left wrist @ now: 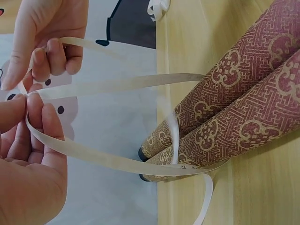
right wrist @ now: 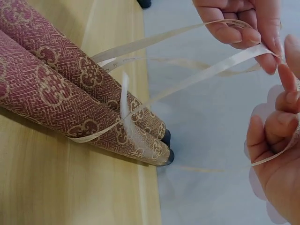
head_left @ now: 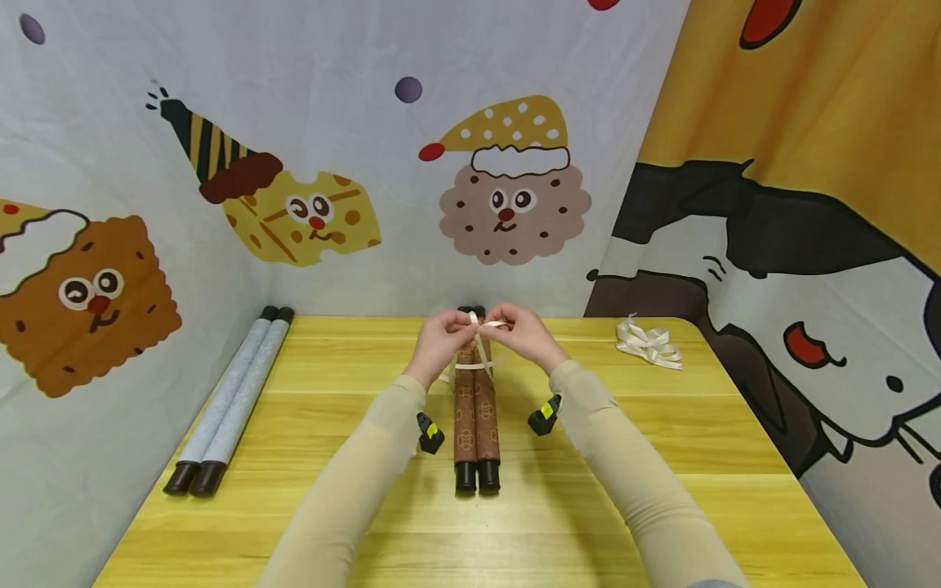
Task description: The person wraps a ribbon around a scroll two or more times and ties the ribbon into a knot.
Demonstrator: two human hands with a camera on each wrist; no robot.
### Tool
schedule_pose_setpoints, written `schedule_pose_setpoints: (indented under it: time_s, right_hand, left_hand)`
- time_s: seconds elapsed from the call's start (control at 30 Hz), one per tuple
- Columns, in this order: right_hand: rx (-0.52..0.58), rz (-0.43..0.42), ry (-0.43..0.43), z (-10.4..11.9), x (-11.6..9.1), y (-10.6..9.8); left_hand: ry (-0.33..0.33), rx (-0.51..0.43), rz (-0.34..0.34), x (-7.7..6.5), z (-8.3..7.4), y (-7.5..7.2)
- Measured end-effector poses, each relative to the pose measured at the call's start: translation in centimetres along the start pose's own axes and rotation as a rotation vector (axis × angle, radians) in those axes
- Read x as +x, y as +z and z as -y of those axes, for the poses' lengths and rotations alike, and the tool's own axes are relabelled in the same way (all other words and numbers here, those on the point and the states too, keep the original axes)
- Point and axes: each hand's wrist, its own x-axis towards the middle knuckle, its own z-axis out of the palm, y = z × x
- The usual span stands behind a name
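Note:
Two brown scroll-like rolls (head_left: 466,416) with gold motifs and black ends lie side by side, pointing away from me. A cream ribbon (head_left: 470,367) passes around them, and its strands (left wrist: 117,86) rise to my hands above their far part. My left hand (head_left: 441,343) pinches the ribbon between thumb and fingers. Close beside it, my right hand (head_left: 525,335) pinches ribbon too, fingertips almost meeting the left ones. In the right wrist view a strand (right wrist: 276,158) runs across the right palm, and a loose ribbon end (right wrist: 124,98) hangs over the rolls.
Two pale grey-blue rolls (head_left: 238,384) with dark ends lie at the table's left. A loose heap of cream ribbon (head_left: 648,343) sits at the back right of the wooden table (head_left: 353,457). Behind stands a printed cartoon curtain (head_left: 367,49).

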Motion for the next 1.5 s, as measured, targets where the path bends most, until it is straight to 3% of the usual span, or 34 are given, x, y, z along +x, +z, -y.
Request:
schedule_pose_setpoints:
  time_s: [0.5, 0.67, 0.83, 0.97, 1.17, 1.3, 1.5]
  right_hand:
    - [-0.195, -0.049, -0.146, 0.6, 0.2, 0.7]
    - [-0.238, -0.070, -0.185, 0.7, 0.3, 0.8]
    - [-0.245, -0.074, -0.187, 0.7, 0.1, 0.7]
    - [-0.238, -0.098, -0.161, 0.5, -0.1, 0.7]
    - [-0.232, -0.130, -0.151, 0.5, -0.3, 0.7]
    - [-0.229, -0.161, -0.150, 0.5, -0.2, 0.8]
    - [-0.214, -0.216, -0.118, 0.2, -0.1, 1.1]
  left_hand:
    - [-0.033, -0.008, -0.024, -0.1, -0.3, 0.3]
    - [-0.011, 0.031, -0.036, -0.1, 0.0, 0.3]
    - [0.033, 0.164, -0.084, -0.3, 0.3, 0.1]
    - [0.054, 0.287, -0.194, -0.6, 0.7, -0.3]
    - [0.098, 0.368, -0.309, -1.4, 1.1, -0.6]
    - [0.118, 0.413, -0.308, -2.3, 0.8, -0.2]
    - [0.119, 0.468, -0.248, -3.3, 1.4, 0.5]
